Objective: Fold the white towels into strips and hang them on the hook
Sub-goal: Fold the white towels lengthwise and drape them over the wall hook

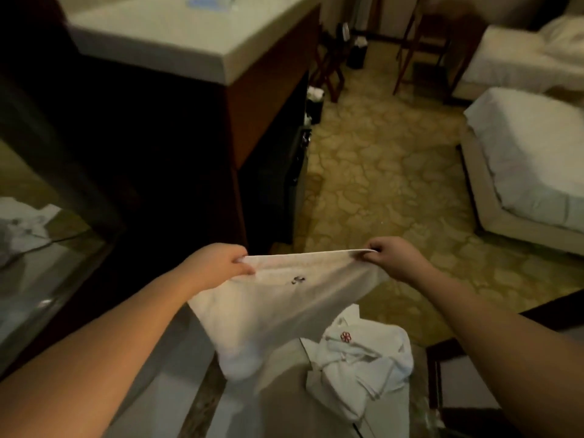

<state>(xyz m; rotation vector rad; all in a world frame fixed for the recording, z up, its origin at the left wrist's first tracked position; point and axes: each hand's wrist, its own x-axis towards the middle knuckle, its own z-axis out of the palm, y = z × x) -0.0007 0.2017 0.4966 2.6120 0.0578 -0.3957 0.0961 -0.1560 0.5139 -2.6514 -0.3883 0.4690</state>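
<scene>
A person in a dim hotel room holds a white cotton towel with a small dark embroidered mark [284,295] stretched in the air, well apart from the white-sheeted bed [531,159] that stands to the right across the patterned yellow carpet [379,172]. The towel hangs between the two hands, its top edge taut and already doubled lengthwise, its lower part sagging down to the left of the bed. Nearer the camera than the bed, a heap of crumpled white towels bearing a red flower logo [363,358] waits on a low surface. The left hand [218,260] pinches one top corner between thumb and curled fingers; the right hand [392,257], on the bed's side, pinches the opposite corner the same way. No hook is visible.

The step in hand appears to be the lengthwise fold. To do it well, the hands would likely need to keep the top edge tight and level, match the layers' edges before bringing them together, and let the hanging cloth fall straight so the strip comes out even.
</scene>
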